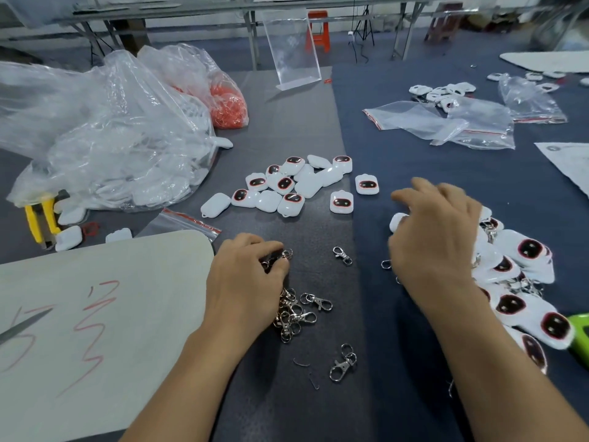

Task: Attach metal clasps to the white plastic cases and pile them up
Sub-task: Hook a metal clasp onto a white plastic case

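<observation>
Several loose white plastic cases point(288, 185) with dark red-rimmed faces lie in a cluster at the table's middle. A heap of metal clasps point(294, 314) lies below it. My left hand point(245, 275) sits over the top of the heap, fingers curled on a clasp point(285, 255). My right hand point(436, 237) hovers palm down at the left edge of a pile of cases with clasps point(522, 282); a white case point(397, 221) shows under its fingers, and whether they hold it is blurred. Single clasps point(342, 255) point(342, 365) lie apart.
A large clear bag of white cases point(105, 138) and a bag of orange parts point(228, 103) sit at the left. A white board point(79, 314) with red marks lies front left, yellow pliers point(39, 218) beside it. Empty zip bags point(446, 122) lie at the right.
</observation>
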Demonstrator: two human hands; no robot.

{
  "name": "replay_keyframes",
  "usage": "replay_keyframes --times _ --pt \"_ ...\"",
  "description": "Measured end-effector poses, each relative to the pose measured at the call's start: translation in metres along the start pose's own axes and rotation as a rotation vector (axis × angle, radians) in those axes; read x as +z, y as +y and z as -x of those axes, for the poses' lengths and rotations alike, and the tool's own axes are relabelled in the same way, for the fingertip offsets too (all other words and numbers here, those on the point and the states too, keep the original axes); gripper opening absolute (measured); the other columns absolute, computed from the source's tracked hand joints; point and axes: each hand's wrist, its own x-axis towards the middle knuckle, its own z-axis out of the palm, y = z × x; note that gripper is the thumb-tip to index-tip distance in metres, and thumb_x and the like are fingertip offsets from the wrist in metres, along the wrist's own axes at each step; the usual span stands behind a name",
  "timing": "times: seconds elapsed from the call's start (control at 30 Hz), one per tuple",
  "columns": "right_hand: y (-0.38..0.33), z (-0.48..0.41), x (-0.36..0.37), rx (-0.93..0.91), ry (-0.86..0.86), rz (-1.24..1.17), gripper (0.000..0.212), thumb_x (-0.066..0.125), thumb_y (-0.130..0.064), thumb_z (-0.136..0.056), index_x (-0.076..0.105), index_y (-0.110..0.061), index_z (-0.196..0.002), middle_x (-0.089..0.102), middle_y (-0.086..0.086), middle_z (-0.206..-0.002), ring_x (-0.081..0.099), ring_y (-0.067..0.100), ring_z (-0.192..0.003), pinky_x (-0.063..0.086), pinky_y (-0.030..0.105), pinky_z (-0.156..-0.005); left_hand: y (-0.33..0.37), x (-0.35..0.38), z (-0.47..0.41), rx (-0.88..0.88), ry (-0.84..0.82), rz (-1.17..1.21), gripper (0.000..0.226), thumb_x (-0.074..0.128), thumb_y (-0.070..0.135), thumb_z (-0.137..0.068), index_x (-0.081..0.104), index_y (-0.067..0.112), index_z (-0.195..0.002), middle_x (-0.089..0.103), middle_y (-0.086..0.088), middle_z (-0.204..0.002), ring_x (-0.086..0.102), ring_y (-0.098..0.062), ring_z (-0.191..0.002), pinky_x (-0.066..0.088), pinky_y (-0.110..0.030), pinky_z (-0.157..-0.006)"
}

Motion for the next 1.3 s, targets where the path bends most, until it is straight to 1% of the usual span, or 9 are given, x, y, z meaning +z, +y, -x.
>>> replay_keyframes --times 0.13,0.3,0.37,0.57,0.7,0.83,1.03,1.17,1.3 --pt "-0.033 0.007 0.019 -0.22 -0.136 -0.049 0.047 0.06 0.003 -0.082 0.069 -0.013 -0.124 0.057 0.007 -0.145 0.041 0.031 -0.136 0.021 0.037 -0.111 0.002 -0.002 -0.003 0.013 -0.029 0.036 0.011 0.076 0.027 -0.085 0.08 0.034 -0.091 0.069 0.018 -0.092 0.064 -0.012 -0.092 0.051 -0.035 -0.083" --pt "-0.045 -0.005 0.046 -0.227 -0.349 -0.112 0.057 0.049 -0.014 -0.099 0.035 -0.019 -0.154 0.027 0.004 -0.166 0.017 0.024 -0.153 0.021 0.041 -0.12 0.004 -0.003 -0.002 0.016 -0.007 0.003 0.006 0.077 0.033 -0.081 0.078 0.037 -0.085 0.07 0.018 -0.088 0.064 -0.012 -0.085 0.05 -0.035 -0.078" --pt "-0.043 -0.013 0.053 -0.214 -0.401 -0.07 0.057 0.045 -0.021 -0.102 0.03 -0.02 -0.157 0.026 0.005 -0.166 0.019 0.025 -0.153 0.025 0.043 -0.118 0.004 -0.004 -0.001 -0.009 -0.008 0.033 0.005 0.077 0.036 -0.081 0.077 0.04 -0.083 0.069 0.022 -0.088 0.064 -0.009 -0.083 0.051 -0.033 -0.077" --pt "-0.042 0.0 0.049 -0.201 -0.309 -0.184 0.027 0.058 -0.015 -0.097 0.063 -0.021 -0.123 0.065 0.001 -0.121 0.054 0.025 -0.117 0.038 0.032 -0.091 0.003 -0.006 0.003 -0.041 0.001 0.119 0.017 0.076 0.028 -0.082 0.078 0.038 -0.095 0.072 0.021 -0.09 0.067 -0.005 -0.085 0.055 -0.033 -0.08" --pt "-0.039 0.015 0.038 -0.229 -0.319 -0.251 0.03 0.054 -0.01 -0.098 0.067 -0.026 -0.12 0.072 0.001 -0.112 0.061 0.027 -0.107 0.038 0.032 -0.078 0.004 -0.007 0.004 -0.047 -0.015 0.083 0.017 0.075 0.033 -0.082 0.078 0.038 -0.098 0.071 0.021 -0.092 0.066 -0.007 -0.087 0.052 -0.03 -0.079" --pt "-0.025 0.01 0.03 -0.058 -0.22 -0.109 0.042 0.047 -0.003 -0.095 0.064 -0.029 -0.123 0.073 0.007 -0.1 0.058 0.034 -0.088 0.039 0.038 -0.071 0.002 -0.013 0.005 0.001 0.094 -0.149 0.009 0.076 0.04 -0.083 0.078 0.034 -0.088 0.071 0.011 -0.088 0.064 -0.022 -0.085 0.045 -0.034 -0.076" --pt "-0.004 -0.002 0.018 0.195 -0.173 -0.103 0.049 0.054 0.002 -0.088 0.065 -0.018 -0.131 0.069 0.013 -0.097 0.054 0.036 -0.098 0.042 0.037 -0.082 -0.002 -0.016 0.001 -0.045 0.013 -0.139 0.009 0.07 0.038 -0.089 0.078 0.036 -0.092 0.068 0.013 -0.091 0.062 -0.019 -0.089 0.042 -0.03 -0.075" --pt "-0.031 0.015 0.013 0.015 -0.057 -0.3 0.054 0.05 0.009 -0.087 0.069 -0.02 -0.128 0.075 0.007 -0.111 0.067 0.032 -0.101 0.045 0.033 -0.082 -0.005 -0.014 -0.002 -0.069 -0.015 -0.088 0.007 0.071 0.034 -0.088 0.077 0.037 -0.087 0.066 0.014 -0.085 0.06 -0.015 -0.083 0.038 -0.028 -0.07" --pt "-0.042 0.02 0.021 -0.098 -0.224 -0.137 0.047 0.049 -0.002 -0.089 0.069 -0.026 -0.125 0.072 0.008 -0.115 0.062 0.032 -0.105 0.038 0.035 -0.082 -0.005 -0.015 -0.002 -0.071 -0.026 -0.004 0.009 0.075 0.029 -0.083 0.076 0.037 -0.079 0.066 0.016 -0.08 0.059 -0.007 -0.078 0.042 -0.025 -0.069"
